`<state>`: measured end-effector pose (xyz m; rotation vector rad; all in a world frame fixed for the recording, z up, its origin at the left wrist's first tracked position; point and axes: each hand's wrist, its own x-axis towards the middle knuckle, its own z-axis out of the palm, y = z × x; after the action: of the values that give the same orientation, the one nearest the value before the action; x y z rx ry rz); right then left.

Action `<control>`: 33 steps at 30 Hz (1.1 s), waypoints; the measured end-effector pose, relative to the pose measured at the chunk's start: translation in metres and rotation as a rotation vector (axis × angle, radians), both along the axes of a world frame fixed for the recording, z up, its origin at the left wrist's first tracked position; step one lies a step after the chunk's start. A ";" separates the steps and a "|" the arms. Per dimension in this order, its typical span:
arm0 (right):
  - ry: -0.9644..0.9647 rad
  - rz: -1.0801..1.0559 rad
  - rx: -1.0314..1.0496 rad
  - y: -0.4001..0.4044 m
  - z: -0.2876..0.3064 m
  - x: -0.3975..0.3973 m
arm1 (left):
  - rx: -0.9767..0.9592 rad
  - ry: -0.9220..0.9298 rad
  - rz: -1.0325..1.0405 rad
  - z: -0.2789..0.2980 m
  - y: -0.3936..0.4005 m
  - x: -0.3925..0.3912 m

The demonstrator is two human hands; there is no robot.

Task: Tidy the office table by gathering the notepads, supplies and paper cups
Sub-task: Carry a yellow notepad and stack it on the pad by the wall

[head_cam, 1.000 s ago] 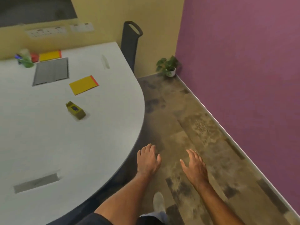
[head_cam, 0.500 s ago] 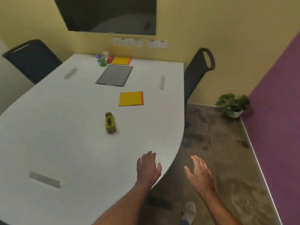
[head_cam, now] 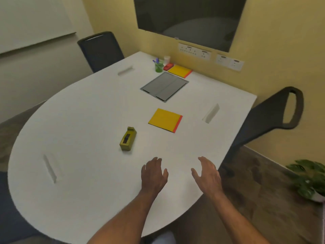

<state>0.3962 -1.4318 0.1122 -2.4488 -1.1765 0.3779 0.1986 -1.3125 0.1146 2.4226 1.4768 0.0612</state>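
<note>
Both hands hover over the desk's (head_cam: 73,173) near edge with nothing in them: the left hand (head_cam: 153,174) palm down with fingers loosely spread, the right hand (head_cam: 207,175) beside it, apart from it, fingers straight and relaxed. Just beyond the left hand lies the olive tape dispenser (head_cam: 128,141); it looks blocky and stiff, probably weighted enough to need a grip across its two long sides. Past it, toward the middle of the desk, the yellow notepad (head_cam: 165,120) lies flat; light and bendable, it seems best pinched at the stiffer orange-bound edge or slid to the desk edge first. Far off, by the back edge against the wall, a second yellow notepad (head_cam: 179,71), a small red item (head_cam: 168,66), a green pen cup (head_cam: 159,66) and a white paper cup (head_cam: 166,59) stand close together. The cup would crush easily. Blur hides what the red item is and whether these touch.
</note>
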 end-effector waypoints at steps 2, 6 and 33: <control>0.006 0.067 0.019 0.028 0.002 0.028 | 0.001 -0.002 0.061 -0.002 0.014 0.018; 0.019 0.135 0.050 0.084 0.002 0.080 | 0.007 0.027 0.122 -0.011 0.049 0.058; 0.249 0.534 -0.053 0.397 -0.084 0.267 | -0.139 -0.054 0.676 -0.086 0.255 0.261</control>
<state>0.6627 -1.0347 0.0281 -2.0178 -1.7058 0.8462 0.4592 -1.0571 0.0288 1.7066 2.1203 0.1599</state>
